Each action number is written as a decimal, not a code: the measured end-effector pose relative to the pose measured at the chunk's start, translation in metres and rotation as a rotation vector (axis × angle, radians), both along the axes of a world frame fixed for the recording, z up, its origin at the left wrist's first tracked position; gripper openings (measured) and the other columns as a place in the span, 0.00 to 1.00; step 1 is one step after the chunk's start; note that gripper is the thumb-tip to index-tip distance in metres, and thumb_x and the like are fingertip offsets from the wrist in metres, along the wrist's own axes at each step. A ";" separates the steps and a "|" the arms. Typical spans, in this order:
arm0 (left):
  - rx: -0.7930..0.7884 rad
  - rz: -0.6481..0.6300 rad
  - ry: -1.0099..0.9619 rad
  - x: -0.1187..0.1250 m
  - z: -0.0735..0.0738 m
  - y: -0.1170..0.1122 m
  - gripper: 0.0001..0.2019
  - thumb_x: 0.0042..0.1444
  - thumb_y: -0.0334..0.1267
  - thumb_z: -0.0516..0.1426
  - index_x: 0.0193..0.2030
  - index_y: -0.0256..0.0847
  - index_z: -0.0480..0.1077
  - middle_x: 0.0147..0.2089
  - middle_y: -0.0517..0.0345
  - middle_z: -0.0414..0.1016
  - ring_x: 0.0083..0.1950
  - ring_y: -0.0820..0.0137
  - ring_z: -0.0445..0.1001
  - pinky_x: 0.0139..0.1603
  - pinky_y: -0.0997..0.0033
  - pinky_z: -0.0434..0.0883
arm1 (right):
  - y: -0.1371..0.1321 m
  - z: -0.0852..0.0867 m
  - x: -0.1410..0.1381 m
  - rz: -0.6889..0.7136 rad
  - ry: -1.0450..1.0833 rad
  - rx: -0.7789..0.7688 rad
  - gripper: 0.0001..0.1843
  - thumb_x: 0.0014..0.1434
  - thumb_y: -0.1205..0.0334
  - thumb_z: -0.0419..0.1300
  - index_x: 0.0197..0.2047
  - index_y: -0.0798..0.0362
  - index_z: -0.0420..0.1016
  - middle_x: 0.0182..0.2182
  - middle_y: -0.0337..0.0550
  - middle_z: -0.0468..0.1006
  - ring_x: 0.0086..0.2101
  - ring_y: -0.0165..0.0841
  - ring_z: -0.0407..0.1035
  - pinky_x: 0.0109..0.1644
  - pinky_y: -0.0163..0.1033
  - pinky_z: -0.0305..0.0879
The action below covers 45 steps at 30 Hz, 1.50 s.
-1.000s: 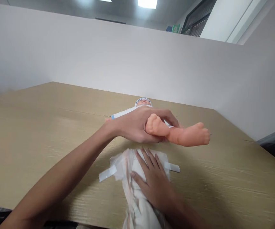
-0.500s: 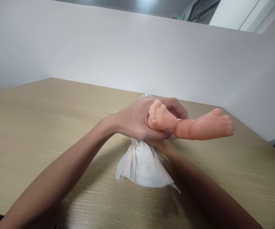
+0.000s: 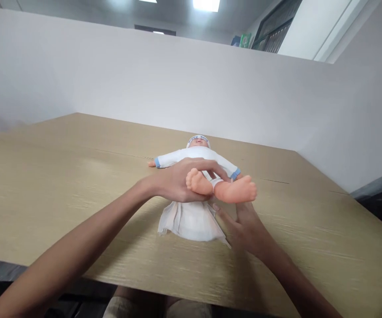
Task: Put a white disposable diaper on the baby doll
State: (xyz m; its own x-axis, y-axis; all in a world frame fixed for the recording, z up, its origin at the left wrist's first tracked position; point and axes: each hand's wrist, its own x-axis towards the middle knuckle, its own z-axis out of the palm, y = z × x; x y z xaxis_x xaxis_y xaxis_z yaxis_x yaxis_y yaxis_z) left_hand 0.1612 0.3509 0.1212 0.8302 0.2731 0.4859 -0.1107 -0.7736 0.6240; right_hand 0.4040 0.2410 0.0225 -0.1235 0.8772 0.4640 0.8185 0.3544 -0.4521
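A baby doll (image 3: 196, 153) in a white top with blue cuffs and a lettered cap lies on its back, head away from me. My left hand (image 3: 177, 179) is wrapped round the doll's legs and holds them raised, so the bare feet (image 3: 237, 190) point to the right. Beneath the doll a white diaper (image 3: 194, 223) is spread, its near end flared out towards me. Close to the diaper's right edge is my right hand (image 3: 245, 225), thumb apart from the fingers. Those fingertips are partly hidden behind the doll's foot.
The doll lies on a wide wooden table (image 3: 78, 212), whose near edge runs just above my knees (image 3: 125, 307). A pale partition wall (image 3: 177, 84) stands behind the table and along its right side.
My view has tilted up and back, so the doll's head and arms now show. My right hand has come out from under the legs to the right; my left hand still grips them.
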 end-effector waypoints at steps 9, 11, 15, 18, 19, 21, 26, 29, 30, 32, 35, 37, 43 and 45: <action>0.173 0.066 0.076 -0.035 -0.030 -0.019 0.17 0.65 0.40 0.66 0.60 0.45 0.77 0.60 0.47 0.83 0.61 0.55 0.79 0.65 0.52 0.74 | -0.006 0.032 0.003 0.363 0.043 0.066 0.35 0.66 0.66 0.60 0.76 0.46 0.67 0.68 0.51 0.77 0.65 0.48 0.73 0.70 0.54 0.71; 0.216 0.095 0.145 -0.057 -0.036 -0.016 0.15 0.66 0.42 0.66 0.58 0.45 0.79 0.58 0.46 0.84 0.61 0.54 0.79 0.66 0.51 0.73 | -0.006 0.028 0.021 0.458 -0.082 0.084 0.32 0.64 0.67 0.57 0.70 0.46 0.74 0.66 0.50 0.77 0.65 0.48 0.73 0.69 0.55 0.70; 0.277 0.069 0.255 -0.095 -0.062 -0.014 0.19 0.65 0.38 0.65 0.63 0.47 0.79 0.65 0.47 0.82 0.72 0.50 0.72 0.75 0.47 0.68 | -0.007 0.004 0.049 0.492 -0.276 0.131 0.29 0.62 0.70 0.54 0.65 0.46 0.78 0.65 0.51 0.78 0.66 0.47 0.71 0.69 0.56 0.70; 0.324 0.114 0.331 -0.107 -0.087 -0.018 0.31 0.60 0.30 0.63 0.71 0.49 0.73 0.73 0.49 0.76 0.79 0.48 0.63 0.79 0.43 0.62 | -0.006 -0.016 0.055 0.442 -0.330 0.172 0.26 0.65 0.73 0.52 0.61 0.47 0.79 0.64 0.52 0.79 0.65 0.45 0.72 0.67 0.56 0.72; 0.339 0.131 0.356 -0.108 -0.093 -0.020 0.35 0.57 0.28 0.63 0.73 0.49 0.71 0.75 0.50 0.74 0.80 0.47 0.61 0.79 0.41 0.60 | -0.006 -0.021 0.054 0.430 -0.344 0.175 0.26 0.66 0.74 0.52 0.61 0.47 0.80 0.63 0.51 0.80 0.65 0.44 0.72 0.67 0.56 0.72; 0.356 0.145 0.388 -0.107 -0.103 -0.023 0.40 0.53 0.25 0.62 0.75 0.49 0.69 0.76 0.50 0.72 0.81 0.46 0.60 0.80 0.39 0.58 | -0.004 -0.026 0.052 0.419 -0.368 0.172 0.27 0.66 0.76 0.52 0.60 0.46 0.81 0.62 0.51 0.81 0.65 0.44 0.72 0.67 0.57 0.73; 0.300 0.153 0.349 -0.102 -0.107 -0.021 0.33 0.55 0.27 0.65 0.68 0.49 0.76 0.70 0.48 0.78 0.78 0.46 0.66 0.77 0.42 0.65 | -0.005 -0.026 0.048 0.427 -0.395 0.171 0.29 0.65 0.79 0.51 0.58 0.46 0.83 0.62 0.52 0.81 0.66 0.44 0.72 0.67 0.59 0.75; 0.263 0.127 0.332 -0.102 -0.100 -0.019 0.29 0.57 0.28 0.65 0.66 0.50 0.78 0.69 0.49 0.80 0.77 0.47 0.67 0.76 0.45 0.66 | -0.007 -0.019 0.049 0.435 -0.374 0.106 0.29 0.66 0.79 0.52 0.59 0.44 0.83 0.63 0.50 0.81 0.67 0.43 0.72 0.68 0.59 0.75; 0.253 0.121 0.334 -0.102 -0.098 -0.019 0.28 0.59 0.27 0.64 0.66 0.51 0.78 0.68 0.49 0.80 0.77 0.48 0.67 0.76 0.46 0.66 | -0.008 -0.015 0.050 0.438 -0.353 0.075 0.29 0.66 0.78 0.53 0.59 0.43 0.84 0.63 0.49 0.81 0.66 0.43 0.72 0.68 0.58 0.75; 0.236 0.127 0.352 -0.101 -0.092 -0.022 0.27 0.64 0.27 0.60 0.67 0.51 0.78 0.68 0.50 0.80 0.77 0.50 0.67 0.75 0.48 0.66 | -0.007 -0.008 0.053 0.450 -0.300 0.020 0.29 0.69 0.76 0.52 0.60 0.41 0.84 0.63 0.47 0.82 0.65 0.41 0.74 0.68 0.55 0.76; 0.233 0.192 0.401 -0.094 -0.088 -0.031 0.23 0.70 0.31 0.55 0.68 0.50 0.76 0.68 0.52 0.80 0.75 0.51 0.67 0.75 0.49 0.65 | -0.005 0.005 0.056 0.474 -0.231 -0.034 0.31 0.71 0.76 0.47 0.58 0.41 0.86 0.61 0.44 0.83 0.63 0.38 0.76 0.67 0.52 0.77; 0.254 0.270 0.435 -0.086 -0.090 -0.039 0.19 0.70 0.43 0.61 0.65 0.46 0.76 0.66 0.49 0.80 0.72 0.46 0.67 0.73 0.46 0.65 | -0.008 0.013 0.051 0.468 -0.221 -0.075 0.28 0.74 0.72 0.47 0.58 0.42 0.86 0.61 0.46 0.84 0.63 0.38 0.76 0.67 0.51 0.77; 0.371 0.458 0.468 -0.064 -0.105 -0.053 0.16 0.62 0.44 0.67 0.52 0.41 0.73 0.58 0.45 0.78 0.61 0.44 0.69 0.64 0.44 0.67 | -0.033 0.004 0.011 0.282 -0.381 -0.040 0.30 0.64 0.45 0.71 0.65 0.48 0.79 0.62 0.58 0.79 0.63 0.56 0.72 0.68 0.67 0.71; 0.344 0.461 0.450 -0.062 -0.106 -0.052 0.11 0.64 0.39 0.64 0.50 0.42 0.72 0.54 0.48 0.79 0.60 0.47 0.69 0.64 0.46 0.66 | -0.036 -0.005 0.005 0.233 -0.402 0.002 0.24 0.67 0.50 0.68 0.63 0.48 0.80 0.60 0.58 0.79 0.64 0.57 0.71 0.68 0.66 0.70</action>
